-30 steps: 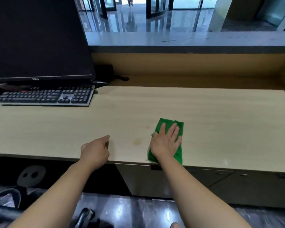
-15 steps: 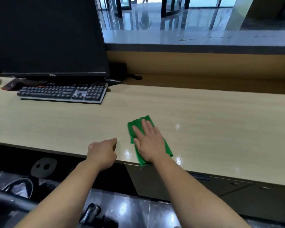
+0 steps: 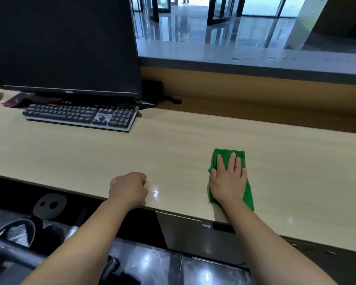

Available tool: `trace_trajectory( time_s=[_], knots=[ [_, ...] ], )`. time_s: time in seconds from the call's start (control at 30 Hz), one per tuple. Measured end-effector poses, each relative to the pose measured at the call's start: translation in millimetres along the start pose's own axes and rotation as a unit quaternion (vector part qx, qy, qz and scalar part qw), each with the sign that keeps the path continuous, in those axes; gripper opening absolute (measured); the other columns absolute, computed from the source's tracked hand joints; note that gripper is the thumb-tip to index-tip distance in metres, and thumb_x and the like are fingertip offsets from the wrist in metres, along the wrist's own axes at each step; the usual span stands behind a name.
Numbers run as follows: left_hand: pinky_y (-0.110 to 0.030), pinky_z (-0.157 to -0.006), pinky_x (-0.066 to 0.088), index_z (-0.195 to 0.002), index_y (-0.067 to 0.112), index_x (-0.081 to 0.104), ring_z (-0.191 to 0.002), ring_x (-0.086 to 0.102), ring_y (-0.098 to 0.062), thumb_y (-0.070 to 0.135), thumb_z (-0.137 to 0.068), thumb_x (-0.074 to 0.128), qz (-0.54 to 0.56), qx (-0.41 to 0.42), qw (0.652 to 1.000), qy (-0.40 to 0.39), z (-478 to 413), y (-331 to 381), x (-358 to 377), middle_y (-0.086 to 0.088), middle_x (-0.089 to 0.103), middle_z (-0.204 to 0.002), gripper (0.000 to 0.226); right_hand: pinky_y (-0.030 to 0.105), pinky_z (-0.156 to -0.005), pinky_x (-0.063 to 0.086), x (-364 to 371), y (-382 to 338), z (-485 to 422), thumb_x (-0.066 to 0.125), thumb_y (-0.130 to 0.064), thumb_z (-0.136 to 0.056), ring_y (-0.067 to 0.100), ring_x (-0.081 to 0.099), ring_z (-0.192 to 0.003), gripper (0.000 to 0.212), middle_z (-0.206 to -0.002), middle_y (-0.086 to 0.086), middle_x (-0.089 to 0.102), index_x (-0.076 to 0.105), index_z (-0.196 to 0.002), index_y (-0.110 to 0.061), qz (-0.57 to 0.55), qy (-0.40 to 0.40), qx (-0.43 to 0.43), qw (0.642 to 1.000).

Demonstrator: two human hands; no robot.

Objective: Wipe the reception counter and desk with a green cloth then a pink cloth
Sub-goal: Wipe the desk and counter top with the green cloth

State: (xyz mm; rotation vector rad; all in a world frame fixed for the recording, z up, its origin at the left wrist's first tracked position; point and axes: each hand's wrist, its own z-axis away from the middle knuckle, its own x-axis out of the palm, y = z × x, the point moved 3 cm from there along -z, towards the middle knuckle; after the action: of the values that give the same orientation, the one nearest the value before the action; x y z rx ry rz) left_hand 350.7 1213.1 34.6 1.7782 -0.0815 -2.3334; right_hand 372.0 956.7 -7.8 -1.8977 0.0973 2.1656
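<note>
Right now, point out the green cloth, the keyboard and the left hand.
green cloth (image 3: 248,195), head view, uncovered lower right corner.
keyboard (image 3: 80,116), head view, middle of the key rows.
left hand (image 3: 128,189), head view, back of the hand.

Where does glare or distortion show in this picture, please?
Head view: glare glints on the desk beside the left hand; the lobby floor reflects brightly; the wide angle slants the monitor; the green cloth under the right hand is sharp.

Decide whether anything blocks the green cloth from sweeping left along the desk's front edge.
Yes: the left hand rests, fingers curled, on the pale wooden desk at that edge, left of the folded green cloth under the right hand.
</note>
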Motion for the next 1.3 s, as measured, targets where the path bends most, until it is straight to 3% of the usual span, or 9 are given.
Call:
trace_trajectory(
  time_s=[0.17,0.23,0.3,0.5,0.7,0.9,1.03,1.17,1.3],
  knots=[
    [-0.022,-0.066,0.031,-0.076,0.025,0.05,-0.08,0.06,-0.026,0.001,-0.071,0.051,0.049,-0.026,0.995,0.082,2,-29,-1,0.0,0.065,-0.079,0.025,0.045,-0.12,-0.003,14,-83,30,0.018,-0.041,-0.104,0.025,-0.012,-0.15,0.055,-0.162,0.009,-0.016,0.004,-0.156,-0.03,-0.006,-0.012,-0.17,0.985],
    [-0.025,-0.092,0.033,-0.105,0.031,0.061,-0.097,0.06,-0.024,0.002,-0.082,0.046,0.046,-0.042,0.993,0.099,5,-40,-4,0.004,0.068,-0.102,0.04,0.045,-0.12,-0.005,22,-118,38,0.019,-0.041,-0.105,0.024,-0.014,-0.15,0.054,-0.162,0.008,-0.017,0.006,-0.156,-0.03,0.005,-0.032,-0.265,0.964],
    [-0.027,-0.11,0.025,-0.135,0.027,0.052,-0.116,0.056,-0.017,0.005,-0.087,0.044,0.034,-0.064,0.992,0.102,6,-52,-6,0.006,0.063,-0.125,0.053,0.045,-0.12,-0.006,27,-147,42,0.019,-0.041,-0.105,0.024,-0.014,-0.15,0.054,-0.162,0.006,-0.018,0.005,-0.156,-0.031,0.025,-0.049,-0.346,0.937],
    [-0.03,-0.115,0.013,-0.136,0.031,0.049,-0.115,0.057,-0.01,0.006,-0.085,0.046,0.044,-0.085,0.99,0.102,0,-64,-3,0.009,0.066,-0.121,0.057,0.042,-0.12,-0.006,28,-191,12,0.021,-0.042,-0.105,0.02,-0.012,-0.15,0.052,-0.163,0.003,-0.015,0.008,-0.155,-0.036,0.06,-0.074,-0.442,0.892],
    [-0.03,-0.112,0.009,-0.119,0.025,0.059,-0.1,0.063,-0.012,0.007,-0.072,0.056,0.011,-0.086,0.992,0.091,-14,-60,-1,0.006,0.071,-0.103,0.051,0.043,-0.121,-0.003,16,-196,-48,0.018,-0.044,-0.105,0.02,-0.01,-0.15,0.053,-0.163,0.003,-0.014,0.006,-0.155,-0.037,0.055,-0.064,-0.392,0.916],
    [-0.031,-0.11,0.009,-0.106,0.025,0.062,-0.087,0.064,-0.014,0.004,-0.076,0.045,-0.017,-0.105,0.99,0.092,-22,-55,-5,0.006,0.07,-0.087,0.041,0.041,-0.121,0.004,-4,-102,-110,0.019,-0.044,-0.104,0.021,-0.007,-0.151,0.054,-0.164,0.006,-0.009,0.008,-0.156,-0.034,0.029,-0.026,-0.2,0.979],
    [-0.03,-0.111,0.009,-0.114,0.025,0.061,-0.093,0.064,-0.014,0.002,-0.077,0.041,-0.016,-0.111,0.99,0.084,-20,-52,-9,0.003,0.071,-0.092,0.048,0.042,-0.121,0.006,-9,-49,-105,0.017,-0.043,-0.104,0.022,-0.003,-0.151,0.053,-0.164,0.006,-0.005,0.01,-0.156,-0.034,0.011,-0.011,-0.109,0.994],
    [-0.03,-0.112,0.008,-0.118,0.025,0.059,-0.095,0.064,-0.014,0.001,-0.078,0.042,0.0,-0.107,0.99,0.088,-15,-57,-11,0.003,0.071,-0.096,0.05,0.044,-0.121,0.004,-2,-59,-71,0.02,-0.042,-0.104,0.023,-0.004,-0.151,0.054,-0.164,0.006,-0.007,0.01,-0.156,-0.033,0.003,0.001,-0.087,0.996],
    [-0.03,-0.112,0.009,-0.119,0.027,0.059,-0.094,0.064,-0.012,0.002,-0.079,0.043,0.004,-0.107,0.99,0.096,-9,-65,-10,0.005,0.071,-0.094,0.05,0.044,-0.12,0.001,8,-102,-22,0.022,-0.041,-0.103,0.022,-0.009,-0.151,0.054,-0.163,0.005,-0.012,0.008,-0.155,-0.035,0.011,-0.014,-0.166,0.986]
  ],
)
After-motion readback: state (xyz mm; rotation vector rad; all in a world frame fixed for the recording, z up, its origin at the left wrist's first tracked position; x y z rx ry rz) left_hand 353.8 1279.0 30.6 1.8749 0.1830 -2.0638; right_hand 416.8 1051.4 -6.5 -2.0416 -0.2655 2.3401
